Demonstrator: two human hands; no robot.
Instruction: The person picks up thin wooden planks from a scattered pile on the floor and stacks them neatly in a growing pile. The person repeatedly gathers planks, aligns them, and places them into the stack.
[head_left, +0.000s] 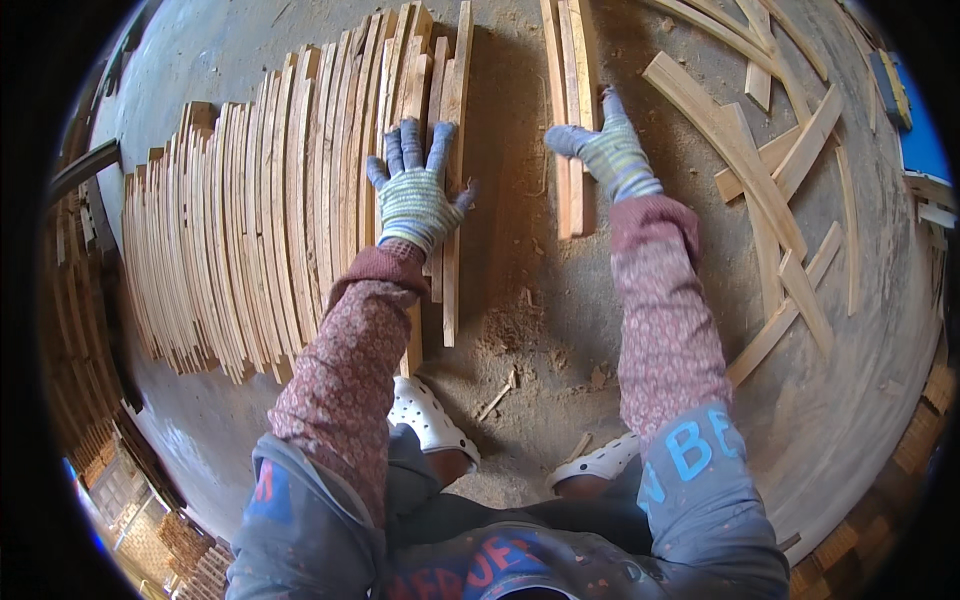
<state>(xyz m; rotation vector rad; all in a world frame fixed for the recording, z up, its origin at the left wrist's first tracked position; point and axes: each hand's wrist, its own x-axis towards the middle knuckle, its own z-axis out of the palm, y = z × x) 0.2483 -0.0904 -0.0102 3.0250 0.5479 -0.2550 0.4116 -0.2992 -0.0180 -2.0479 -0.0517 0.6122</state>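
Pale rough-sawn wooden slats [270, 210] lie packed edge to edge at the left, where the gloved left hand [415, 195] presses flat with fingers spread on their right edge, while the gloved right hand [610, 150] grips a small slat bundle [572, 120] just right, on dusty concrete floor [520, 320].

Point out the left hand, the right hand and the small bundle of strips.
left hand [412, 195], head view, back of the glove
right hand [612, 150], head view, back of the glove
small bundle of strips [572, 205], head view, lower end
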